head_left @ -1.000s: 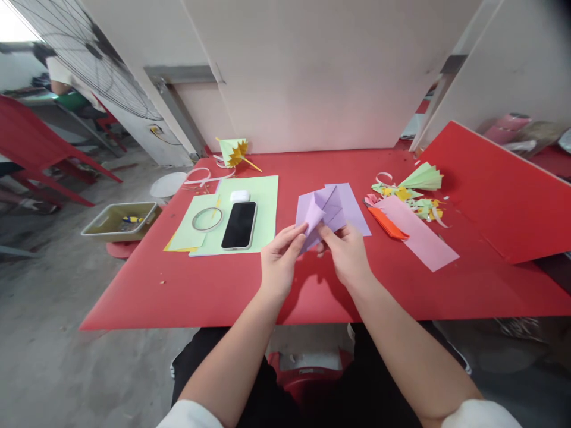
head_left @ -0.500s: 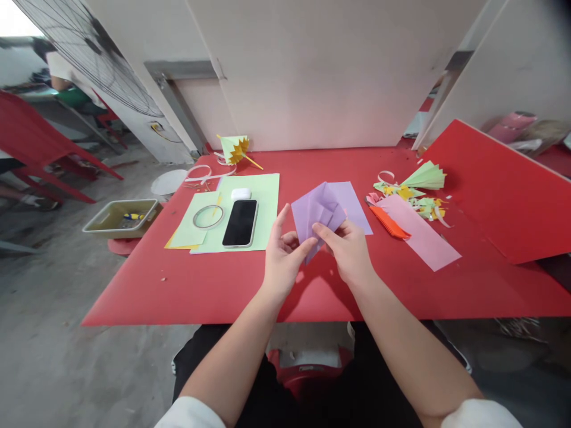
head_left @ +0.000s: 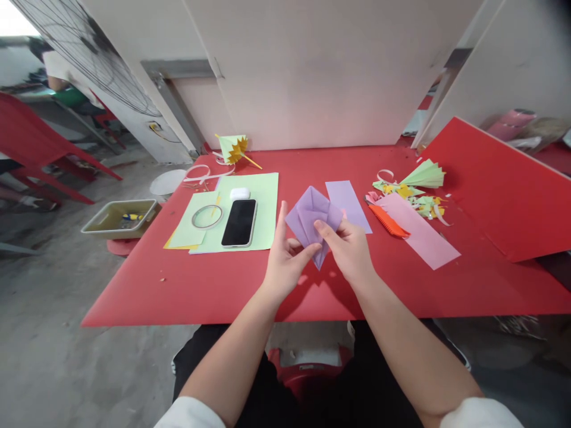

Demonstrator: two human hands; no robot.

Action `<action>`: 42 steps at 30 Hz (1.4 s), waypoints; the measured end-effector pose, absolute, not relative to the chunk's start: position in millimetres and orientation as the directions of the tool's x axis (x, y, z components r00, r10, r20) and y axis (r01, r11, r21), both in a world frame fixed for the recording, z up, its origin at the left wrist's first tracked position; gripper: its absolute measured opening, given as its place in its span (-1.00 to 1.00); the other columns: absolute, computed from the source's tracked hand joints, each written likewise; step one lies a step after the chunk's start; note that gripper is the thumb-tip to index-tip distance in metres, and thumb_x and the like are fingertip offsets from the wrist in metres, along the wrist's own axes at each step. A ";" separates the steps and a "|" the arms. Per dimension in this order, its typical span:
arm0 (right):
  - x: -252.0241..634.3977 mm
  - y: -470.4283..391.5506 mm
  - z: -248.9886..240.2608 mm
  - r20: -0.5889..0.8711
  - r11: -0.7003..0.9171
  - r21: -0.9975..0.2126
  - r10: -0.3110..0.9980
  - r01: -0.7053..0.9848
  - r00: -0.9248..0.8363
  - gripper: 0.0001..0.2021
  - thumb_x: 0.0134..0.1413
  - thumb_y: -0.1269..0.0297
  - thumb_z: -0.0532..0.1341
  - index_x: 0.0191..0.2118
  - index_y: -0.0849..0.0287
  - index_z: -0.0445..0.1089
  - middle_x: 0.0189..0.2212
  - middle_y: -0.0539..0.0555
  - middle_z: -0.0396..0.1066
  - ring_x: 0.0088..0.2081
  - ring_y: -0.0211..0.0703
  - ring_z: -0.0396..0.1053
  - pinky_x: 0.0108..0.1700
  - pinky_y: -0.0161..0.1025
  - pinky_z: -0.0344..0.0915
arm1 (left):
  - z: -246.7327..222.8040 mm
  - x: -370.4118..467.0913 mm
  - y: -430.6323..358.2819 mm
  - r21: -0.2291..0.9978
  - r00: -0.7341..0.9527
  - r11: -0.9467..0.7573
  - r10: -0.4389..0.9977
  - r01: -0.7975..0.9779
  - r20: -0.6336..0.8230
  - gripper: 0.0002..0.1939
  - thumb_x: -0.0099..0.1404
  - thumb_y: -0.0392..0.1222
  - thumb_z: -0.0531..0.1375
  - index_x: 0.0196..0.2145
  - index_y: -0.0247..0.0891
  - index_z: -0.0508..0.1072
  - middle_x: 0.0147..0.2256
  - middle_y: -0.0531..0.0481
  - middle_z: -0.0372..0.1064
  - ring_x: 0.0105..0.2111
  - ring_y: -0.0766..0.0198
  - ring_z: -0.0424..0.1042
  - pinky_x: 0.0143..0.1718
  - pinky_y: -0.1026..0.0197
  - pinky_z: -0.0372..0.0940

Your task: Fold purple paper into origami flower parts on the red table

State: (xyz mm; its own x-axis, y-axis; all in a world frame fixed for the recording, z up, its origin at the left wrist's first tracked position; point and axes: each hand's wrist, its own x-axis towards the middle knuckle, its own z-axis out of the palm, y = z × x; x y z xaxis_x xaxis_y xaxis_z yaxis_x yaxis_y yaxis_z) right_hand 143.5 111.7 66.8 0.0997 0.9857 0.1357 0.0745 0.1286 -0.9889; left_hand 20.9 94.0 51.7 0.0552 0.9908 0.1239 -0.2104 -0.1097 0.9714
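Observation:
A folded sheet of purple paper (head_left: 312, 211) with several creases is held up above the red table (head_left: 214, 291). My left hand (head_left: 288, 258) pinches its lower left edge, thumb in front and index finger pointing up beside it. From the right, my right hand (head_left: 345, 246) grips it with the thumb pressed on the front; the other fingers are hidden behind the paper. Just beyond lies a flat purple paper strip (head_left: 350, 205). To the right, an orange utility knife (head_left: 388, 221) lies against a pink paper strip (head_left: 426, 241).
On the left, a phone (head_left: 239, 223), a white case (head_left: 239, 194) and a tape roll (head_left: 207, 216) rest on green paper sheets (head_left: 267, 187). A small paper umbrella (head_left: 234, 148) stands behind. Paper scraps and a green paper fan (head_left: 426, 175) lie right, near a leaning red board (head_left: 504, 196).
The folded purple paper has turned slightly in my hands and shifted a little left, so its lower point now shows between my thumbs. Both hands keep their hold.

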 end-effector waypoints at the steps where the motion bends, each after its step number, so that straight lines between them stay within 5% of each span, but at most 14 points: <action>1: 144.0 111.1 67.8 0.147 0.138 -0.985 0.985 0.098 0.090 -0.74 -0.10 0.04 0.26 -0.42 0.15 0.47 -0.47 0.01 0.40 -0.39 -0.22 0.33 -0.37 -0.28 0.26 | 51.7 20.1 94.4 0.972 0.058 -0.104 0.991 -0.208 0.119 -0.10 0.13 -0.24 0.24 0.27 -0.06 -0.20 -0.67 0.24 0.22 -0.72 0.46 0.19 -0.66 0.37 0.16; 6: 143.9 111.1 69.2 0.116 0.113 -0.992 0.993 0.053 0.038 -0.77 -0.14 0.07 0.30 -0.43 0.14 0.46 -0.42 0.02 0.43 -0.34 -0.17 0.36 -0.35 -0.27 0.28 | 52.6 19.3 94.5 0.973 0.056 -0.101 0.992 -0.209 0.115 -0.20 0.15 -0.19 0.24 0.25 -0.09 -0.09 -0.72 0.28 0.10 -0.75 0.49 0.09 -0.70 0.39 0.09; 11: 145.2 111.5 69.7 0.176 0.165 -0.971 0.983 0.173 0.050 -0.75 -0.08 0.04 0.25 -0.48 0.14 0.43 -0.44 0.03 0.41 -0.35 -0.17 0.35 -0.30 -0.24 0.27 | 54.3 23.6 92.1 0.960 0.001 -0.133 0.991 -0.245 0.137 -0.10 0.12 -0.20 0.26 0.26 -0.06 -0.19 -0.49 0.12 0.39 -0.53 0.40 0.38 -0.46 0.35 0.31; 15: 146.8 110.7 73.3 0.265 0.250 -0.900 0.964 0.358 -0.008 -0.76 -0.05 0.07 0.24 -0.54 0.13 0.41 -0.47 0.03 0.39 -0.35 -0.17 0.33 -0.30 -0.23 0.24 | 54.0 19.7 96.0 0.945 -0.107 -0.194 0.979 -0.264 0.171 -0.24 0.10 -0.19 0.27 0.20 -0.08 0.03 -0.29 0.02 0.44 -0.32 0.36 0.45 -0.27 0.31 0.35; 21: 147.0 108.1 77.9 0.139 0.179 -0.937 0.979 0.299 -0.152 -0.80 -0.08 0.10 0.25 -0.42 0.13 0.46 -0.53 0.01 0.39 -0.49 -0.21 0.30 -0.48 -0.27 0.22 | 50.2 8.7 104.9 0.937 -0.161 -0.127 0.984 -0.324 0.078 -0.46 0.06 -0.17 0.30 0.01 -0.17 0.31 -0.39 0.04 0.47 -0.43 0.35 0.46 -0.34 0.30 0.36; 28: 154.0 111.1 80.6 -0.052 0.004 -0.985 0.946 0.173 -0.319 -0.80 -0.09 0.14 0.26 -0.36 0.15 0.46 -0.54 -0.01 0.38 -0.56 -0.27 0.28 -0.56 -0.32 0.22 | 55.6 6.4 103.2 0.940 -0.255 -0.278 0.940 -0.196 0.225 -0.21 0.14 -0.16 0.25 0.22 0.04 -0.08 -0.29 0.06 0.49 -0.38 0.36 0.46 -0.27 0.26 0.36; 32: 157.5 114.7 82.3 -0.043 0.003 -0.989 0.953 0.151 -0.300 -0.78 -0.06 0.13 0.24 -0.48 0.19 0.40 -0.64 -0.06 0.29 -0.58 -0.31 0.25 -0.55 -0.34 0.20 | 58.2 -0.2 102.3 0.925 -0.184 -0.379 0.910 -0.007 0.372 -0.59 0.12 -0.21 0.25 -0.04 -0.05 0.40 -0.15 0.00 0.44 -0.22 0.27 0.45 -0.21 0.25 0.35; 35: 160.1 116.3 80.2 0.009 0.060 -0.985 0.954 0.162 -0.299 -0.73 -0.05 0.08 0.22 -0.54 0.19 0.35 -0.70 -0.09 0.21 -0.64 -0.35 0.17 -0.58 -0.35 0.14 | 59.1 -5.6 101.6 0.953 -0.073 -0.301 0.950 0.028 0.302 -0.90 0.09 -0.24 0.26 -0.37 -0.19 0.56 -0.27 -0.02 0.49 -0.26 0.22 0.47 -0.23 0.21 0.37; 42: 161.0 116.5 76.3 0.057 0.121 -0.973 0.951 0.196 -0.303 -0.66 0.04 0.02 0.14 -0.57 0.17 0.34 -0.73 -0.11 0.16 -0.66 -0.35 0.15 -0.57 -0.34 0.11 | 59.9 -3.1 100.1 0.984 -0.096 -0.178 0.980 -0.026 0.175 -0.85 0.03 -0.21 0.31 -0.36 -0.20 0.58 -0.34 -0.03 0.53 -0.26 0.16 0.48 -0.18 0.13 0.38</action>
